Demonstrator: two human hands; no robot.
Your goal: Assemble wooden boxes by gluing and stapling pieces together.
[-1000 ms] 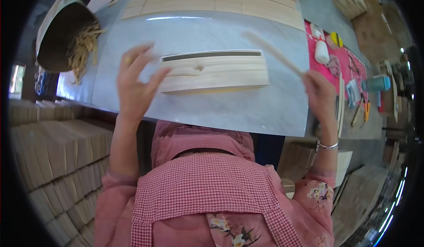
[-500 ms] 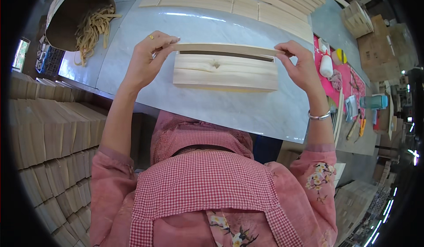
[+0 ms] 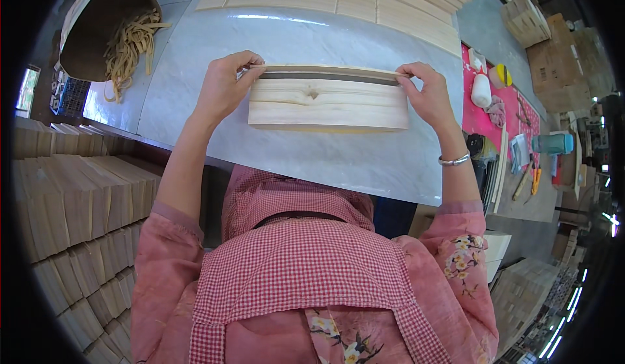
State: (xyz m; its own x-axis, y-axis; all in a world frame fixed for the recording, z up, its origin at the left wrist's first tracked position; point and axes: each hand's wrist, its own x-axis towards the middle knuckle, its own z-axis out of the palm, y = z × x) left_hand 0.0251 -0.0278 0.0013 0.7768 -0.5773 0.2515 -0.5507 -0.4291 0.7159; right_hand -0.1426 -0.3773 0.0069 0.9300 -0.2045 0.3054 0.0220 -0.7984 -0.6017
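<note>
A long pale wooden box (image 3: 329,109) with a knot in its near side stands on the grey-white table (image 3: 195,123) in front of me. Along its far top edge lies a thin wooden strip (image 3: 329,70), with a dark gap between it and the near side. My left hand (image 3: 229,85) pinches the strip's left end between thumb and fingers. At the other end, my right hand (image 3: 426,94), below which a silver bangle shows, pinches it the same way. The inside of the box is mostly hidden.
Grooved wooden boards (image 3: 416,29) lie at the table's far side. A tipped basket (image 3: 107,29) spills tan bands (image 3: 133,48) at far left. Stacked wood blocks (image 3: 78,195) rise on the left. A white bottle (image 3: 481,91) stands on a pink cloth at right.
Both hands have drawn slightly closer together, still pinching the strip. The strip sits a little lower against the box, and its face shows less. The box has shifted slightly left in view.
</note>
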